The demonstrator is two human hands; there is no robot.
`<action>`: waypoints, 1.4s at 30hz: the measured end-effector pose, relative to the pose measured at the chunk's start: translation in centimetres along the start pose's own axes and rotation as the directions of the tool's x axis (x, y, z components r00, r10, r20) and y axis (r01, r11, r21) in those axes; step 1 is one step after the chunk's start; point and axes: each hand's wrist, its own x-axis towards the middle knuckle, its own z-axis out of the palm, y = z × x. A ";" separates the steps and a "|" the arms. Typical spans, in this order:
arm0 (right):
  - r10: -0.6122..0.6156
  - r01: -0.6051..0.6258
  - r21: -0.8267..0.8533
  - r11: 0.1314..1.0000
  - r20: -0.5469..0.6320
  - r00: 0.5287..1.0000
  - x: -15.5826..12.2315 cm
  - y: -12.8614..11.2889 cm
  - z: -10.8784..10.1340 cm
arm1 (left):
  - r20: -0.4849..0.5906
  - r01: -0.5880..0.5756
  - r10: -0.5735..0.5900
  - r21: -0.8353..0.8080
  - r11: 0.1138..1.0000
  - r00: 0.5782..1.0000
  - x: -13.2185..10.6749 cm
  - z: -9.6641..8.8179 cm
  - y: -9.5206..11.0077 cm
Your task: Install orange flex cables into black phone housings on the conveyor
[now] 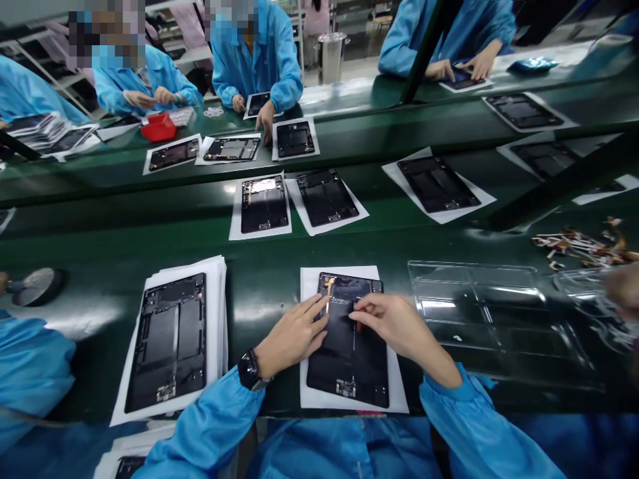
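A black tablet housing (344,362) lies on white sheets (394,396) straight in front of me. My left hand (294,332) rests on its left edge with the fingers stretched out, beside an orange flex cable (329,287) near the top left corner. Over the upper right part of the housing, my right hand (392,322) has thumb and fingertips pinched together. A small orange-brown bit shows just under those fingertips, too small to identify. What the pinch holds is hidden.
To the left, another tablet housing (167,339) tops a paper stack. A clear plastic tray (479,313) and a pile of flex cables (582,247) are on the right. More housings (327,197) lie on the green line (190,206). Co-workers in blue sit opposite and at both sides.
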 end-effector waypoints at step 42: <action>-0.208 0.265 -0.699 0.664 0.169 0.964 -0.2 -4.8 9.0 | -0.071 0.099 -0.125 -0.299 0.949 0.990 -1.6 1.3 -2.5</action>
